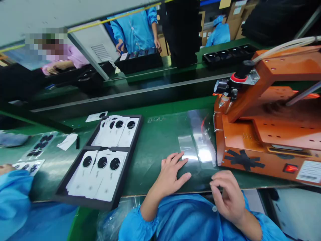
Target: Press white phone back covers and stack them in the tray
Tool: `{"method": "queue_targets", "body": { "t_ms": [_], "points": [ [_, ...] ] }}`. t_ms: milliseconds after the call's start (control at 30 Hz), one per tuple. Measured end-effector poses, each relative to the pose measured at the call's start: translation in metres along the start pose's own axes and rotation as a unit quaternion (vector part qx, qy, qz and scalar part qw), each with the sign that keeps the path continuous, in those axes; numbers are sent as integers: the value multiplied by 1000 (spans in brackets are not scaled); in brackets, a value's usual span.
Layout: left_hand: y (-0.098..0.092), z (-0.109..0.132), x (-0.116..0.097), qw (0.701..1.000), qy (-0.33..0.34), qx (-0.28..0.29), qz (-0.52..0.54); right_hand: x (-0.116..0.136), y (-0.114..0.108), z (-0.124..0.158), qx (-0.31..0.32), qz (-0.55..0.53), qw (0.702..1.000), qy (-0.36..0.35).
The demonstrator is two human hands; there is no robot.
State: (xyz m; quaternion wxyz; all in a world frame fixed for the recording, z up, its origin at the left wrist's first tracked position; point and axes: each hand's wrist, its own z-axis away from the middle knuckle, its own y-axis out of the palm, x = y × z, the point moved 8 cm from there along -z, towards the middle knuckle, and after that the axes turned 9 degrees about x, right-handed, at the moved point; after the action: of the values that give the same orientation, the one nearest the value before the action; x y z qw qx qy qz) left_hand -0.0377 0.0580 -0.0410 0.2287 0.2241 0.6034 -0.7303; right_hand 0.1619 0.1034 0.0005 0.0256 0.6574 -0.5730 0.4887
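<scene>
My left hand (173, 174) lies over the green tabletop, palm down with fingers stretched out and thumb apart. Its fingertips reach the near end of a small clear film sheet (187, 144); whether they touch it I cannot tell. Beside that lies a longer clear plastic strip (200, 134) with glare on it. Close to the table's front edge, my right hand (228, 195) is raised with thumb and forefinger curled together. Anything between those fingertips is too small or hidden to make out.
An orange machine (240, 140) with a red switch stands on the right. To the left, a black two-compartment tray (127, 164) holds white panels with black octagonal patches. A co-worker's blue sleeve (15, 190) shows at far left. People sit or stand beyond the rail.
</scene>
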Motion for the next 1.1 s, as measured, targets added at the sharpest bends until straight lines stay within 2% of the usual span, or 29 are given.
{"method": "queue_targets", "body": {
  "t_ms": [100,167,267,333,367,400,433,500,567,667,800,867,900,967,1000,1033,1100],
  "points": [
    [-17,4,3,999,3,-35,39,-26,11,-9,-28,-89,992,85],
    [-42,24,23,994,-39,-100,34,-42,26,-13,-13,-136,983,120],
    [-94,83,82,957,-194,-211,-33,-55,41,-12,25,-161,978,131],
    [-125,130,125,920,-297,-249,-60,-56,45,-9,37,-167,977,126],
    [-134,153,149,892,-377,-238,-71,-56,45,-9,39,-169,977,124],
    [-137,174,172,858,-468,-198,-75,-55,45,-8,39,-170,977,124],
    [-138,190,188,835,-517,-172,-73,-54,44,-8,38,-170,977,123],
    [-134,207,209,811,-568,-127,-58,-52,43,-10,38,-168,978,121],
    [-131,207,216,817,-563,-117,-44,-51,43,-11,40,-165,978,117],
    [-136,206,216,820,-557,-127,-43,-52,43,-9,34,-164,979,117],
    [-162,215,198,820,-547,-160,-56,-55,41,-6,27,-173,978,115],
    [-170,215,176,816,-530,-223,-62,-54,41,-7,26,-183,975,125],
    [-168,209,162,823,-500,-267,-45,-53,41,-8,25,-191,972,135],
    [-145,179,132,856,-395,-331,46,-51,44,-15,27,-219,962,159],
    [-124,155,116,877,-329,-332,113,-50,48,-20,29,-235,956,174],
    [-98,130,100,894,-276,-308,171,-51,51,-25,29,-251,949,190],
    [-42,88,73,903,-227,-264,252,-56,60,-36,30,-274,934,228]
  ]
}}
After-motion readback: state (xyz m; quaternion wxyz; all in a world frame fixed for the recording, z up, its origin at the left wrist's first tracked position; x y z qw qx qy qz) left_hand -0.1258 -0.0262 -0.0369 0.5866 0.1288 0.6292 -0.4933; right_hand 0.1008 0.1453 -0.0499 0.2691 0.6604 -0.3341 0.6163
